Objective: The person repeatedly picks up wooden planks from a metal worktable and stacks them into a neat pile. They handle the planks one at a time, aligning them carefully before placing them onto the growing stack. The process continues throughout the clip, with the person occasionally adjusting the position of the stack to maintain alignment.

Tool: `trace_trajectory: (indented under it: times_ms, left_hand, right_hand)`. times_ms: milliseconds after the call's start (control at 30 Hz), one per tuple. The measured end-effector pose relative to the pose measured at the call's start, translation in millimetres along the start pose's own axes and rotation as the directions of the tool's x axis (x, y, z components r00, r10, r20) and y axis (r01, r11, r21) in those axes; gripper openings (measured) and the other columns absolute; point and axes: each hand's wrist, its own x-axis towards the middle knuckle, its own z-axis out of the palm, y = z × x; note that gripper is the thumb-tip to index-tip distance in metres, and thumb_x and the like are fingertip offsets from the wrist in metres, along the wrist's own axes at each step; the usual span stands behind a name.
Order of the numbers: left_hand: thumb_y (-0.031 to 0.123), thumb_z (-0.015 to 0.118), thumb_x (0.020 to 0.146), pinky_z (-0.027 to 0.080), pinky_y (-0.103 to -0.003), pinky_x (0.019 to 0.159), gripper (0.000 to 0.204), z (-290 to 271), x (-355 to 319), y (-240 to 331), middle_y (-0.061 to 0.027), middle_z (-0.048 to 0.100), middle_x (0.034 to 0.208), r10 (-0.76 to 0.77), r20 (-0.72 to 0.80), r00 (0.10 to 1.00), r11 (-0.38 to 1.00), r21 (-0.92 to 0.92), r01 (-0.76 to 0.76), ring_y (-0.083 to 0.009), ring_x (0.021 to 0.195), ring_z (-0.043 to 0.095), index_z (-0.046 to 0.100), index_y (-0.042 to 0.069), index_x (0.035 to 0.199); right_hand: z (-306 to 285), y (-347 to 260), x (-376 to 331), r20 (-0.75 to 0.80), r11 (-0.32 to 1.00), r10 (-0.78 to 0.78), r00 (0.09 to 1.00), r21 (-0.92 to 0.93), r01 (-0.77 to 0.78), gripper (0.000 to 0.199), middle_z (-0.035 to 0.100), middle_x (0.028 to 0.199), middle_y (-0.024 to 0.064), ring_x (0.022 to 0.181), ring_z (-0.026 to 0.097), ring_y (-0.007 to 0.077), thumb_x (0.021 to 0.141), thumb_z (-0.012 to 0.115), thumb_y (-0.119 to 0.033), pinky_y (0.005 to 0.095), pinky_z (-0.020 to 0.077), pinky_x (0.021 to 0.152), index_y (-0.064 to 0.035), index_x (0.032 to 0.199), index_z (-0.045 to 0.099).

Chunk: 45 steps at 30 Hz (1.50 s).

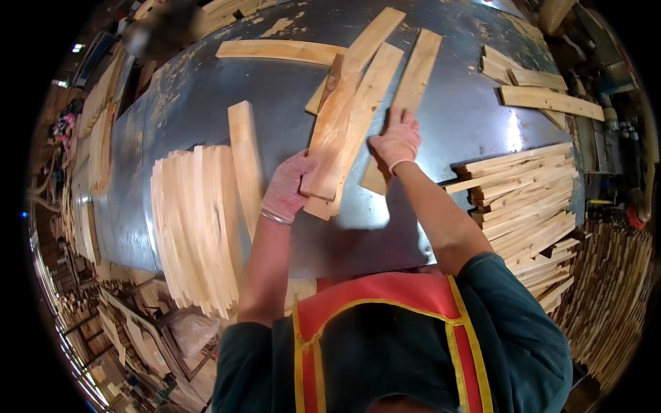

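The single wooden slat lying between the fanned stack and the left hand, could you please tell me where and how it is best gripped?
Probably at its near end, coming in from above and the right. The single slat lies flat on the metal table, its near part passing beside the left hand. The fanned stack crowds its left edge, so a grip across its width from there looks blocked.

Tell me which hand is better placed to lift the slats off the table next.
Probably the left hand: its fingers already close on the near end of the overlapping wooden slats. The right hand only rests flat on a separate slat.
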Motion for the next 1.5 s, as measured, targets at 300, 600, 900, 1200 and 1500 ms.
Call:
trace_trajectory:
  times_ms: [300, 600, 900, 1200, 1500]
  left_hand:
    - [0.012, 0.069, 0.088, 0.057, -0.038, 0.100, 0.056, -2, -43, -6, -0.0121, 0.069, 0.126, 0.004, 0.139, 0.990, 0.732, -0.675, 0.092, -0.0237, 0.113, 0.070, 0.054, -0.005, 0.140]
    - [0.031, 0.071, 0.094, 0.054, -0.034, 0.095, 0.062, 84, -22, 13, -0.0184, 0.070, 0.124, 0.098, -0.010, 0.995, 0.934, 0.345, -0.088, -0.0234, 0.109, 0.069, 0.054, -0.005, 0.141]
    - [0.035, 0.077, 0.085, 0.058, -0.041, 0.095, 0.080, 147, 24, -11, -0.0188, 0.070, 0.121, 0.152, 0.087, 0.985, 0.181, 0.977, -0.114, -0.0302, 0.109, 0.071, 0.048, 0.000, 0.151]
    - [0.015, 0.058, 0.084, 0.058, -0.041, 0.093, 0.060, 160, 41, 45, -0.0119, 0.070, 0.120, -0.138, 0.188, 0.972, 0.974, -0.151, 0.167, -0.0282, 0.104, 0.071, 0.056, 0.003, 0.142]
    - [0.036, 0.079, 0.085, 0.050, -0.047, 0.107, 0.087, 209, -37, -24, -0.0168, 0.063, 0.126, 0.060, -0.112, 0.992, -0.008, 0.994, 0.112, -0.0383, 0.122, 0.063, 0.040, 0.012, 0.160]
  right_hand:
    - [-39, 68, -70, 0.353, -0.422, -0.347, 0.869, 0.768, -0.481, 0.065, 0.067, 0.114, 0.0204, 0.098, 0.071, 0.0389, 0.076, 0.071, -0.007, 0.0505, 0.0641, 0.084, -0.0040, 0.138, 0.053]
    - [-41, 59, -161, 0.293, 0.092, -0.069, 0.954, 0.954, -0.287, 0.057, 0.065, 0.121, 0.0115, 0.114, 0.062, 0.0257, 0.095, 0.069, -0.018, 0.0421, 0.0531, 0.102, -0.0011, 0.145, 0.048]
    - [-52, 146, -179, 0.521, 0.126, -0.428, 0.738, 0.843, -0.522, 0.046, 0.059, 0.104, -0.0012, 0.088, 0.046, 0.0100, 0.102, 0.066, -0.044, 0.0243, 0.0394, 0.079, -0.0068, 0.130, 0.066]
    - [-72, 166, -175, 0.684, 0.312, -0.337, 0.647, 0.729, -0.609, 0.064, 0.060, 0.130, 0.0104, 0.127, 0.053, 0.0205, 0.100, 0.068, -0.031, 0.0331, 0.0387, 0.114, 0.0006, 0.153, 0.049]
    - [-38, 184, -188, 0.645, 0.338, -0.161, 0.747, 0.747, -0.572, 0.076, 0.050, 0.158, 0.0209, 0.147, 0.046, 0.0299, 0.098, 0.068, -0.032, 0.0360, 0.0341, 0.122, 0.0023, 0.159, 0.039]
